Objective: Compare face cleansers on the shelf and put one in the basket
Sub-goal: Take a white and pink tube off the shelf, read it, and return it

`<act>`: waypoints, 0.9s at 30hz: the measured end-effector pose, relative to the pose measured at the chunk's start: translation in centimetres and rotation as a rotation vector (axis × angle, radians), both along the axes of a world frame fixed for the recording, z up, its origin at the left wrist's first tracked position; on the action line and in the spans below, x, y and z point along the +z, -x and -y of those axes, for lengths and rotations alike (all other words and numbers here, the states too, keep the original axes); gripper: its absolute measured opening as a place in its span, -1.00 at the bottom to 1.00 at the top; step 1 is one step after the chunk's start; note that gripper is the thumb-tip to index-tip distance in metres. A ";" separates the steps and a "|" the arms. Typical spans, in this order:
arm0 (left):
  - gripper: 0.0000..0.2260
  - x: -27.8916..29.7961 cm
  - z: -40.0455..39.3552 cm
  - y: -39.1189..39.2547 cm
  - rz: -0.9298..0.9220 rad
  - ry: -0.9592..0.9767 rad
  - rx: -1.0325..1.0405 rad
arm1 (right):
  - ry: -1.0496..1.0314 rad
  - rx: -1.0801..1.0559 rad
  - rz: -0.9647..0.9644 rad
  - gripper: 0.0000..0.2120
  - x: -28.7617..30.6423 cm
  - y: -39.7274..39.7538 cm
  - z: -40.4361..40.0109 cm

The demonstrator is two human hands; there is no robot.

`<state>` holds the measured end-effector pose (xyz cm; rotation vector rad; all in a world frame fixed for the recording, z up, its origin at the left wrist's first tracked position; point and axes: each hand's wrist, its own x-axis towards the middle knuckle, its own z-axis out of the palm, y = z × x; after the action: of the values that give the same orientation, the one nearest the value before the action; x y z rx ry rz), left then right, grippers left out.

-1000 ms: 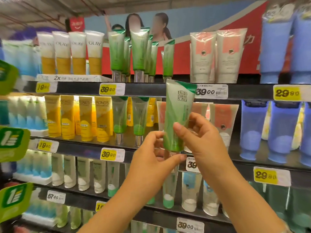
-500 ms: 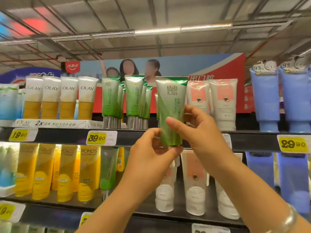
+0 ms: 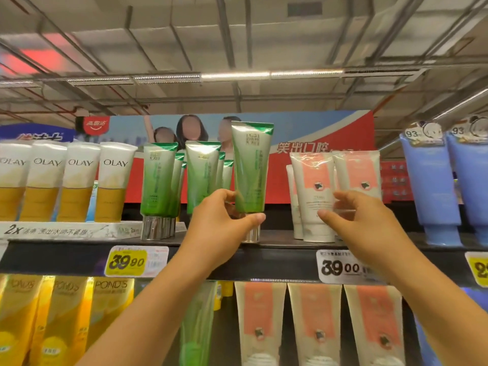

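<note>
2 bare forearms reach up from the bottom edge of the head view, with no sleeve on either as far as the picture shows. The left hand (image 3: 220, 220) and right hand (image 3: 359, 220) wear no gloves or rings. The fingers (image 3: 340, 199) have short, unpainted nails.

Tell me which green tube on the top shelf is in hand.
The green tube furthest right: the left hand grips its lower end, and it stands taller and nearer than the other green tubes left of it.
</note>
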<state>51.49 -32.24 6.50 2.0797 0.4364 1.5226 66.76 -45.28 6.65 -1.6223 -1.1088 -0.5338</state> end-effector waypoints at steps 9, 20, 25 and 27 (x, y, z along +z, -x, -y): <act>-0.78 0.5 -1.9 -0.9 -0.126 -0.005 0.068 | 0.188 -0.217 0.048 -0.64 0.4 -0.3 -2.3; -0.82 1.2 -2.5 -0.8 -0.234 0.053 0.053 | 0.190 -0.279 -0.002 -0.49 0.7 -0.2 -3.8; -0.83 1.1 -2.6 -0.7 -0.239 0.046 0.043 | 0.158 -0.273 0.021 -0.53 0.5 -0.4 -3.8; -0.85 1.2 -2.5 -0.6 -0.245 0.056 0.030 | 0.147 -0.271 0.031 -0.56 0.5 -0.4 -3.8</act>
<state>52.08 -29.70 7.68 2.2329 0.5954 1.2603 67.14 -41.48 7.13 -1.9131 -0.9744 -0.6674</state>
